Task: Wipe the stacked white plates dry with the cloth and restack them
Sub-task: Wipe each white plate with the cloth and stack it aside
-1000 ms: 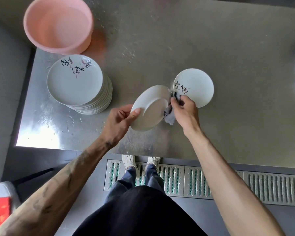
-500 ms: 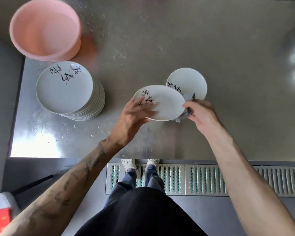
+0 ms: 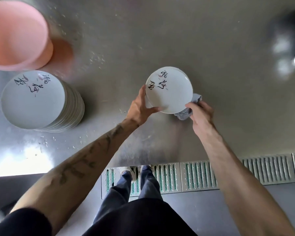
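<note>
A round, glossy white plate (image 3: pixel 169 92) with black brush lettering and small pink marks near its rim sits face up towards the middle of the worktop (image 3: pixel 177 31), over a lower plate (image 3: pixel 184 71) of which only a thin white edge shows; whether the two touch cannot be told. The left hand (image 3: pixel 141 106) grips the plate at its left rim, thumb lying along the near edge and fingers wrapped round the far side, forearm stretched out diagonally. The right hand (image 3: pixel 200 114) clutches a crumpled grey cloth (image 3: pixel 183 115) just beside the plate's near right edge, fingers curled over the soft folds, wrist bent slightly inward. The worktop is dull brushed steel flecked with water drops. On its left stands a tall stack (image 3: pixel 32 101) of matching plates, their edges forming a ribbed side. Behind it is a smooth round pink plastic tub (image 3: pixel 15 36). A slotted metal grate (image 3: pixel 194 174) runs along the floor below.
</note>
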